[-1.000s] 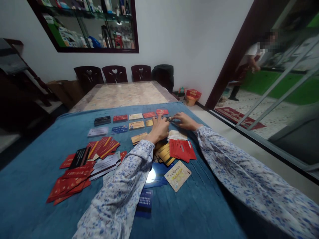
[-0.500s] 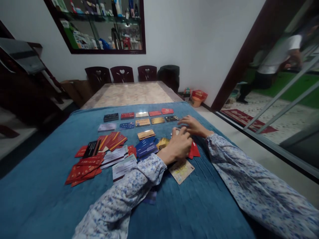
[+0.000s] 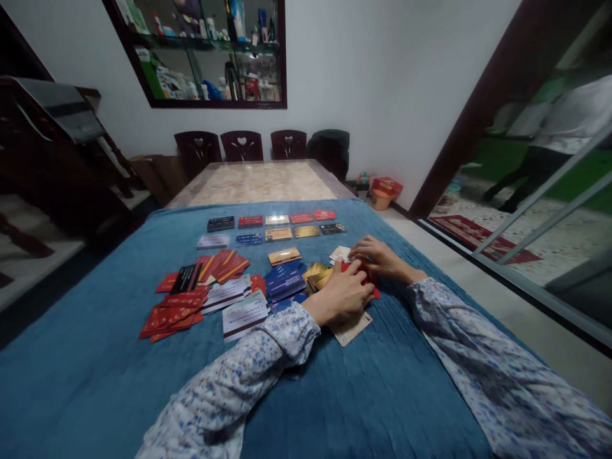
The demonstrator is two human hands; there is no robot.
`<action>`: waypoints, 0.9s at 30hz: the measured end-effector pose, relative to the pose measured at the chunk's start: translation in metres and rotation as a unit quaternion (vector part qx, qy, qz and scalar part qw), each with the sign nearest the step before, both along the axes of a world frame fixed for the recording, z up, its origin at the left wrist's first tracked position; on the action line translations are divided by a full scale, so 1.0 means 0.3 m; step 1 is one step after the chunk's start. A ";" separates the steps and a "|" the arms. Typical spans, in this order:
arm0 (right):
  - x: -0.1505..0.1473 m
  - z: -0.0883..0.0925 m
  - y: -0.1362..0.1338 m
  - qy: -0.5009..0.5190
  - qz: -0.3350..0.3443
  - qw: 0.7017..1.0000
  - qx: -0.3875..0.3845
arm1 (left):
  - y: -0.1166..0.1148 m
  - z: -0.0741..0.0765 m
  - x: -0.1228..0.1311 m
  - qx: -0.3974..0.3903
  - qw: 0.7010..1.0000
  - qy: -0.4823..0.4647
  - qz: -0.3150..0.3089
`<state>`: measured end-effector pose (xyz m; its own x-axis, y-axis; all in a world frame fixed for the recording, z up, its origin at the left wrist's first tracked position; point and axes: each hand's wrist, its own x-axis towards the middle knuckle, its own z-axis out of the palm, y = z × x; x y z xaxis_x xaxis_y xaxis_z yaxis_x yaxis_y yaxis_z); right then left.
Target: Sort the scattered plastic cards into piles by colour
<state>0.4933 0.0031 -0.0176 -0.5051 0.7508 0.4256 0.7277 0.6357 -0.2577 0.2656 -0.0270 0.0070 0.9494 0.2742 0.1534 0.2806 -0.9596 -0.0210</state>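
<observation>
My left hand (image 3: 342, 296) reaches across the right part of the spread of cards, its fingers curled over red cards (image 3: 371, 288). From the other side my right hand (image 3: 380, 258) meets it, fingers bent down onto the same red cards. Most of these cards are hidden under the fingers. White cards (image 3: 339, 254) lie just beyond the fingertips. Under my left hand a beige card (image 3: 352, 330) sticks out toward me. Gold cards (image 3: 317, 275) and blue cards (image 3: 285, 282) lie left of that hand.
Two rows of sorted cards, among them a black card (image 3: 220, 223), lie farther back on the blue cloth (image 3: 382, 395). Loose red cards (image 3: 174, 313) and silver cards (image 3: 246, 313) are at left. Chairs (image 3: 241, 146) stand behind the table. A person (image 3: 568, 121) is beyond the doorway.
Both hands have come together over the red cards, with the right fingers now down on them. The view has shifted slightly. The person in the doorway has moved right.
</observation>
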 end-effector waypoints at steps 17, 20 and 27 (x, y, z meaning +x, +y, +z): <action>-0.040 -0.015 -0.087 0.009 0.009 1.000 0.008 | 0.034 0.029 -0.078 -0.040 0.996 0.013 0.079; -0.036 -0.014 -0.086 -0.008 0.005 1.000 0.010 | 0.046 0.041 -0.088 -0.039 0.994 0.015 0.101; -0.041 -0.006 -0.078 -0.038 0.009 0.999 0.000 | 0.074 0.099 -0.128 -0.072 0.986 0.027 0.149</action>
